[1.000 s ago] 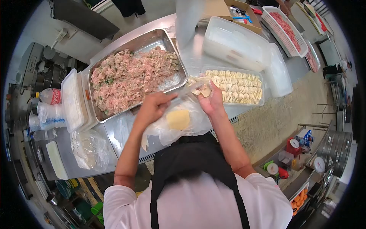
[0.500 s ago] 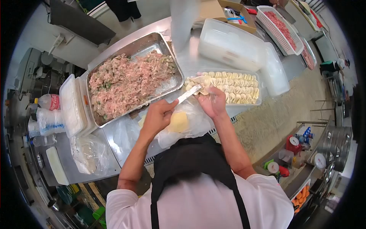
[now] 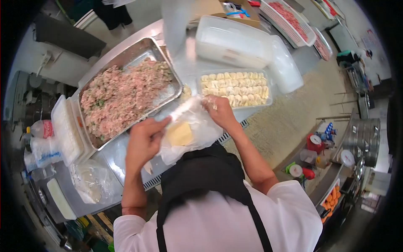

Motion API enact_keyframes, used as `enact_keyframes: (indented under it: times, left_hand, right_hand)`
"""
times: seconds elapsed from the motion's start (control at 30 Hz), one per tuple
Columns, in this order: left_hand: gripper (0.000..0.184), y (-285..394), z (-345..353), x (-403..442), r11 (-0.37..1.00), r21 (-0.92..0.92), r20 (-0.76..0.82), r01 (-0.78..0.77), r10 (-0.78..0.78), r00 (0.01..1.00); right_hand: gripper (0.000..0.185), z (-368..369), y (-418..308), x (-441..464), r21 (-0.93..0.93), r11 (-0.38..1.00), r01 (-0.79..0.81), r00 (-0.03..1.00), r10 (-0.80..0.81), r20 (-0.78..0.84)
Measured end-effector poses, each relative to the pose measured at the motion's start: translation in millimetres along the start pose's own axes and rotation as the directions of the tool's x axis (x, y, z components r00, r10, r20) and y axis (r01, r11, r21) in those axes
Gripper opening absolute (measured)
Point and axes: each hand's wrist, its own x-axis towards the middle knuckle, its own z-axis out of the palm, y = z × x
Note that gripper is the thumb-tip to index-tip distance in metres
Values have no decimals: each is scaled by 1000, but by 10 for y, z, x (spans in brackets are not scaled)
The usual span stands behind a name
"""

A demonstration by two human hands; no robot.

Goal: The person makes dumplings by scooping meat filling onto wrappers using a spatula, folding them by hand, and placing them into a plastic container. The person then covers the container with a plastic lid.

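My left hand (image 3: 145,136) is closed beside the meat tray, its fingertips at the edge of a clear plastic bag (image 3: 167,156). A pale narrow tip shows below this hand, apparently the spatula (image 3: 148,168), mostly hidden. My right hand (image 3: 218,111) is closed on the bag's upper right edge, lifting it. Between my hands, a stack of yellow square dough wrappers (image 3: 179,134) lies on the bag. Just beyond my right hand, folded dumplings (image 3: 235,86) stand in rows in a clear plastic tray (image 3: 270,103).
A deep metal tray (image 3: 178,80) of minced meat filling (image 3: 126,94) stands at left. Lidded plastic boxes (image 3: 233,40) and a white basket (image 3: 308,40) of meat are behind. Bottles (image 3: 42,129) and a bagged bundle (image 3: 92,180) sit at far left.
The filled wrapper has left my right hand, which now grips the bag. My left hand has drawn back from it, and the spatula no longer points forward. The view has shifted right.
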Motion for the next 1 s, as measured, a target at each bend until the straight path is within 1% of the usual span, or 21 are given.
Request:
enact_keyframes:
  times: [0.03, 0.07, 0.1, 0.13, 0.17, 0.2, 0.27, 0.3, 0.37, 0.4, 0.47, 0.5, 0.57, 0.6, 0.67, 0.77, 0.8, 0.87, 0.9, 0.97, 1.0]
  left_hand:
    - [38, -16, -61, -14, 1000, -22, -54, -4, 3, 999]
    - [38, -21, -97, -25, 999, -37, -47, -9, 7, 999]
    - [39, -28, -130, -37, 999, -24, -78, 27, -29, 997]
    - [39, -56, -154, -49, 998, -9, -110, 65, -65, 992]
    - [39, -100, -170, -58, 998, 42, -91, 48, -44, 995]
    - [39, -129, -157, -72, 998, 34, -90, 49, -46, 995]
    - [39, -188, -116, -108, 994, -25, -64, 109, -111, 992]
    - [39, -209, -99, -117, 993, -29, -63, 112, -114, 991]
    - [39, -239, -69, -117, 992, -47, -48, 118, -120, 992]
    - [39, -248, -55, -108, 991, -52, -47, 119, -122, 991]
    - [38, -261, -39, -89, 996, -22, -37, 90, -91, 995]
    - [38, -261, -35, -88, 996, -24, -37, 90, -91, 995]
    - [37, -259, -32, -82, 996, -34, -41, 83, -84, 996]
    - [37, -261, -38, -81, 996, -34, -41, 82, -84, 996]
    - [37, -276, -60, -93, 995, -35, -42, 93, -95, 995]
    - [38, -300, -74, -119, 991, -37, -33, 130, -131, 991]
    - [38, -301, -69, -122, 990, -37, -31, 133, -134, 991]
    - [38, -305, -54, -128, 991, -34, -22, 126, -127, 992]
    - [38, -302, -42, -131, 991, -35, -22, 129, -130, 991]
    - [37, -302, -32, -122, 994, -11, -28, 112, -112, 993]
    - [37, -322, -36, -121, 992, -8, -34, 123, -123, 992]
  right_hand:
    - [27, -83, 94, -23, 9, 999, 41, 994, -40, -106]
    - [27, -189, 177, -64, -5, 1000, 30, 994, -30, -109]
    - [29, -312, 247, -105, 43, 997, -58, 955, 68, -289]
    - [31, -448, 313, -137, 107, 986, -130, 876, 165, -454]
    - [33, -628, 390, -154, 79, 982, -172, 845, 189, -500]
    - [36, -835, 480, -169, 54, 975, -215, 813, 209, -544]
    - [36, -1249, 714, -207, -171, 927, -333, 838, 208, -504]
    - [36, -1371, 775, -241, -175, 926, -336, 839, 210, -502]
    - [35, -1556, 868, -303, -400, 883, -244, 902, 55, -429]
    - [35, -1629, 958, -324, -404, 881, -246, 903, 56, -427]
    - [30, -1694, 1136, -361, -581, 783, -223, 963, 86, -254]
    - [30, -1674, 1120, -370, -582, 782, -224, 963, 86, -254]
    - [31, -1605, 1093, -389, -585, 794, -165, 956, -16, -292]
    - [31, -1593, 1119, -387, -585, 794, -165, 956, -17, -293]
    - [40, -1536, 1195, -382, -506, 830, -234, 923, 26, -385]
    - [41, -1534, 1460, -446, -554, 792, -255, 936, 59, -347]
    - [41, -1513, 1398, -439, -554, 792, -257, 936, 62, -345]
    - [43, -1450, 1173, -403, -475, 758, -446, 877, 263, -403]
    - [43, -1442, 1245, -418, -476, 758, -446, 877, 265, -400]
    - [42, -1450, 1478, -432, -184, 890, -417, 862, 323, -392]
    - [42, -1466, 1468, -443, -183, 893, -412, 867, 322, -381]
